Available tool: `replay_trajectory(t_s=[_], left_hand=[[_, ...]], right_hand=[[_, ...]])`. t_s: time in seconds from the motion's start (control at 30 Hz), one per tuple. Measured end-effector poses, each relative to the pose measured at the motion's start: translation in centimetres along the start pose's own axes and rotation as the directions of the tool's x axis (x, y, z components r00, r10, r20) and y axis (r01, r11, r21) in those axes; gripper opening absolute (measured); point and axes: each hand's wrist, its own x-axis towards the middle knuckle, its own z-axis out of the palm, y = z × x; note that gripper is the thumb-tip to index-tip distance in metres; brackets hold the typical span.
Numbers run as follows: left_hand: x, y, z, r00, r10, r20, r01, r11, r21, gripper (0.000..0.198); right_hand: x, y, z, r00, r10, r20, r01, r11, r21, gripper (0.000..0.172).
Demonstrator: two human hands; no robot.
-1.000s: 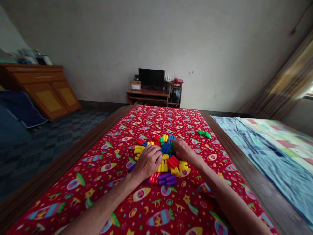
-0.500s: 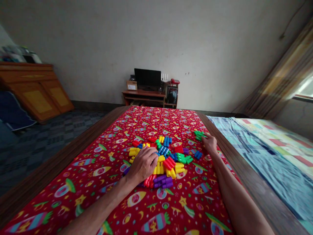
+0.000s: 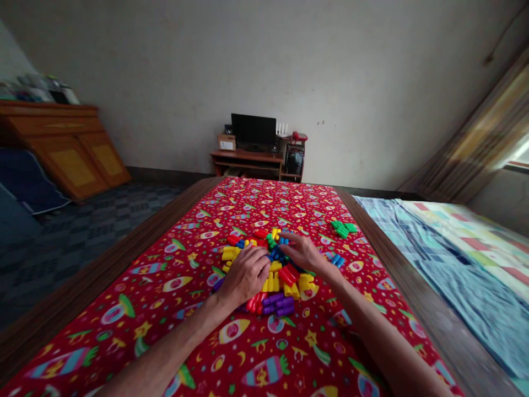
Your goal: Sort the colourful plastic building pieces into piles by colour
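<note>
A loose pile of coloured plastic toy blocks, such as the purple block, the yellow block and the red block, lies on a red patterned cloth. My left hand is on the left part of the pile, its fingers curled together and their tips hidden. Over the pile's right side, my right hand has its thumb and fingers apart, with nothing visible between them. Several green blocks sit together farther right, near the cloth's edge.
A blue block lies just right of the pile. Bare dark wood of the table shows beside the cloth. Bedding is along the right, and a desk with a monitor stands against the wall.
My right hand has left the green blocks at the right edge and come left to the pile, its fingers now apart. My left hand keeps its place on the pile.
</note>
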Motion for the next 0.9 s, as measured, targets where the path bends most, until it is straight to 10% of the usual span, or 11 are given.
replay_trajectory(t_s=[0.13, 0.27, 0.53, 0.7, 0.9], left_hand=[[0.0, 0.0, -0.1, 1.000, -0.028, 0.003, 0.028, 1.000, -0.007, 0.023], [0.0, -0.5, -0.1, 0.998, -0.067, -0.021, 0.066, 0.995, -0.078, 0.023], [-0.1, -0.8, -0.2, 0.993, -0.114, -0.016, 0.112, 0.988, -0.106, 0.022], [0.1, -0.3, -0.5, 0.998, -0.067, 0.000, 0.067, 0.992, -0.109, 0.024], [0.1, -0.3, -0.5, 0.998, -0.058, -0.001, 0.057, 0.994, -0.096, 0.028]], right_hand=[[2.1, -1.4, 3.8, 0.981, -0.162, 0.111, 0.175, 0.977, -0.122, 0.043], [3.5, -0.3, 3.7, 0.996, -0.024, 0.088, 0.041, 0.980, -0.195, 0.043], [2.3, 5.4, -4.4, 0.875, 0.165, -0.456, -0.274, 0.944, -0.184, 0.034], [-0.9, 9.2, -9.0, 0.751, 0.324, -0.575, -0.554, 0.783, -0.283, 0.034], [-1.7, 9.7, -9.1, 0.685, 0.276, -0.674, -0.612, 0.721, -0.326, 0.038]])
